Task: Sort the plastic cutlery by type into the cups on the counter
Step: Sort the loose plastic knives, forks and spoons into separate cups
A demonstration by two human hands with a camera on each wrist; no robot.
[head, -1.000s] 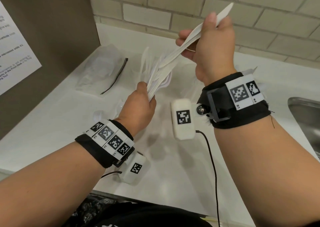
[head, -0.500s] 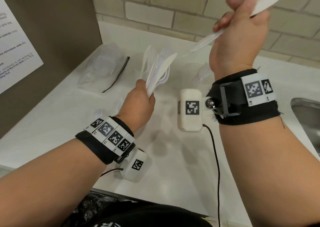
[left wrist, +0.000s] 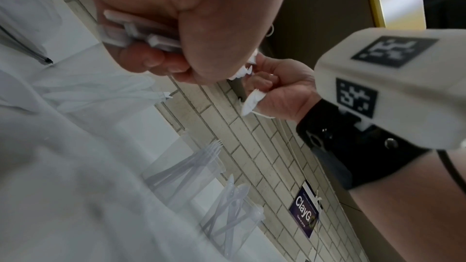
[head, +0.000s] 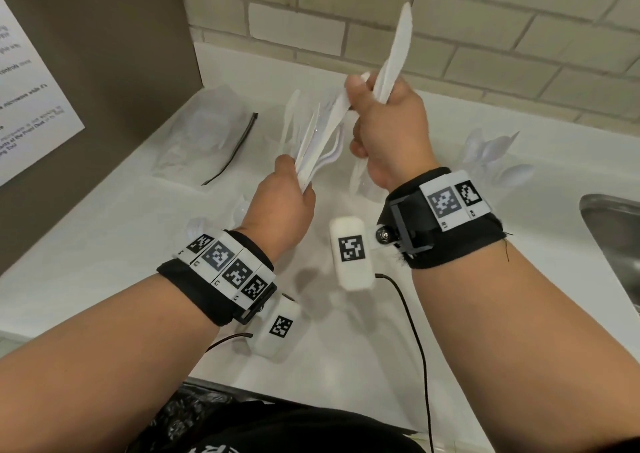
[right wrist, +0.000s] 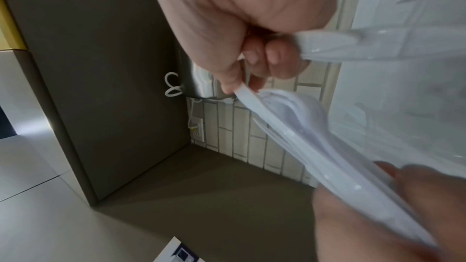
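My left hand (head: pixel 287 193) grips a fanned bundle of white plastic cutlery (head: pixel 318 141) by the handles, held above the white counter (head: pixel 104 245). The handle ends (left wrist: pixel 133 35) show inside its fist. My right hand (head: pixel 388 130) holds white knives (head: pixel 394 54) upright in its fist, while its thumb and forefinger pinch the tip of one piece of the bundle (right wrist: pixel 315 136). A clear cup of spoons (head: pixel 491 151) stands to the right. In the left wrist view a cup of forks (left wrist: pixel 191 164) stands beside the spoon cup (left wrist: pixel 232 210).
A crumpled clear plastic bag (head: pixel 207 141) with a black strip lies at the back left by a brown side panel (head: pixel 121 54). A steel sink (head: pixel 616 245) opens at the right edge. A tiled wall (head: pixel 450 20) runs behind the counter.
My right hand had risen up and right with a knife pulled from the bundle. It has come back down to the bundle and now pinches another piece. The left hand barely moved.
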